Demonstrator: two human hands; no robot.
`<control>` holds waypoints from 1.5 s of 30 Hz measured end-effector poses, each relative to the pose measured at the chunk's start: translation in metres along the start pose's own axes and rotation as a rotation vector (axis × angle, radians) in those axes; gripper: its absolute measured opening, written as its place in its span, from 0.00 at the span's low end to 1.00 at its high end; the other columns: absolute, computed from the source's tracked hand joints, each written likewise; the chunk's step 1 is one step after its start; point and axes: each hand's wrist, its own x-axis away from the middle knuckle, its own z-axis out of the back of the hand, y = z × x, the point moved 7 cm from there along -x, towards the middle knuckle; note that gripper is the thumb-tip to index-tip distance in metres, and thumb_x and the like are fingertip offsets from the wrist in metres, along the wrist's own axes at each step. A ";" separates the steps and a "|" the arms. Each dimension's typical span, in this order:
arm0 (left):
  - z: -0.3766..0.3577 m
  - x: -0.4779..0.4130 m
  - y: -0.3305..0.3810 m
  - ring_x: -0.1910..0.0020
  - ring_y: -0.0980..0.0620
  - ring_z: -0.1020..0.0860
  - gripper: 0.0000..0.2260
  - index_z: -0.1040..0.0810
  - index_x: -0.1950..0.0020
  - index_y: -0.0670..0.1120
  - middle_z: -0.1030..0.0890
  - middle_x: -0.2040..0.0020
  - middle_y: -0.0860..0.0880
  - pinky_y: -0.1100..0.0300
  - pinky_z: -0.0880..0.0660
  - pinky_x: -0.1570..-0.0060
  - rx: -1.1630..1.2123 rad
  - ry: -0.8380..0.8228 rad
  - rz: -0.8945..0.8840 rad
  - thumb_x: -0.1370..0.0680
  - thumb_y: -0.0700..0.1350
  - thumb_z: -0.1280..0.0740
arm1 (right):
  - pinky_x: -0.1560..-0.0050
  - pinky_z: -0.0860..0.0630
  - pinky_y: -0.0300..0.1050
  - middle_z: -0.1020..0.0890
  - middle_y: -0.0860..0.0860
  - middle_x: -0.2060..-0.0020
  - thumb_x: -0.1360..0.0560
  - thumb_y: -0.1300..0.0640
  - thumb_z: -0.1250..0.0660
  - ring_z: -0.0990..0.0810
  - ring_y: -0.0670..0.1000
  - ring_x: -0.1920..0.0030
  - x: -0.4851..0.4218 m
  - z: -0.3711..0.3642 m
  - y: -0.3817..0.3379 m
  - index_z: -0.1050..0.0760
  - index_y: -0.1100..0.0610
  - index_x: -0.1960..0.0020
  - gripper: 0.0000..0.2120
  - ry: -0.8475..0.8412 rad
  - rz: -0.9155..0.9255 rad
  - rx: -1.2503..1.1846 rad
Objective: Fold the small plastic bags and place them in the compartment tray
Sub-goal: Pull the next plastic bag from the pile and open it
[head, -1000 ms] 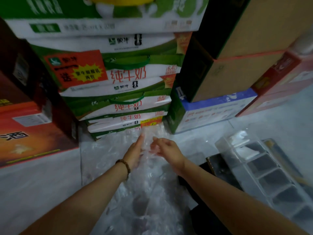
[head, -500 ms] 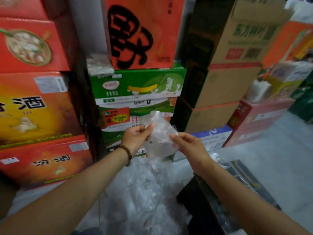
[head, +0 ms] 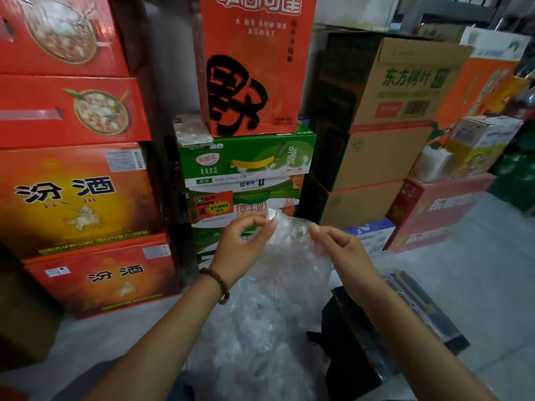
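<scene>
While it hangs at the centre of the frame, the small plastic bag [head: 292,256] shows what it is: thin, clear, crinkled film, nearly weightless and quite limp, with no stiffness to keep a crease by itself. I judge it slippery too, so it is best taken at the corners and edges, where a pinch can stretch it flat, not in the slack middle.

That is how it is held. The left hand [head: 246,241] pinches the upper left corner between thumb and forefinger, and the right hand [head: 344,250] pinches the upper right edge the same way. Both are closed on the film. The bag's body droops below and between the two grips, its top edge spanning the gap from one hand to the other.

Beneath, in the lower centre, lies a heap of plastic bags [head: 254,342] on the floor. A dark box [head: 356,337] sits at lower right under the right forearm. I cannot pick out the compartment tray with any certainty. Stacked cartons [head: 81,198] fill the upper frame.
</scene>
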 end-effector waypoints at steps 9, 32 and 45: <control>0.030 -0.015 0.005 0.70 0.65 0.30 0.12 0.31 0.62 0.47 0.28 0.66 0.54 0.72 0.33 0.65 0.082 0.289 -0.013 0.18 0.45 0.41 | 0.53 0.27 0.33 0.25 0.41 0.40 0.31 0.42 0.31 0.25 0.38 0.42 -0.003 -0.002 0.009 0.30 0.48 0.34 0.27 0.010 -0.068 0.105; 0.073 -0.012 -0.008 0.73 0.63 0.33 0.14 0.34 0.62 0.44 0.34 0.68 0.50 0.72 0.34 0.69 0.014 0.465 0.009 0.17 0.44 0.45 | 0.51 0.19 0.40 0.18 0.54 0.57 0.24 0.63 0.32 0.17 0.45 0.60 -0.014 0.043 0.005 0.26 0.55 0.50 0.06 0.232 -0.047 -0.265; 0.082 -0.011 -0.022 0.77 0.61 0.33 0.16 0.34 0.64 0.44 0.33 0.70 0.48 0.72 0.36 0.76 -0.024 0.541 0.088 0.17 0.45 0.45 | 0.52 0.23 0.37 0.20 0.41 0.43 0.26 0.43 0.37 0.20 0.43 0.43 0.000 0.008 -0.007 0.26 0.48 0.41 0.16 -0.231 0.035 0.158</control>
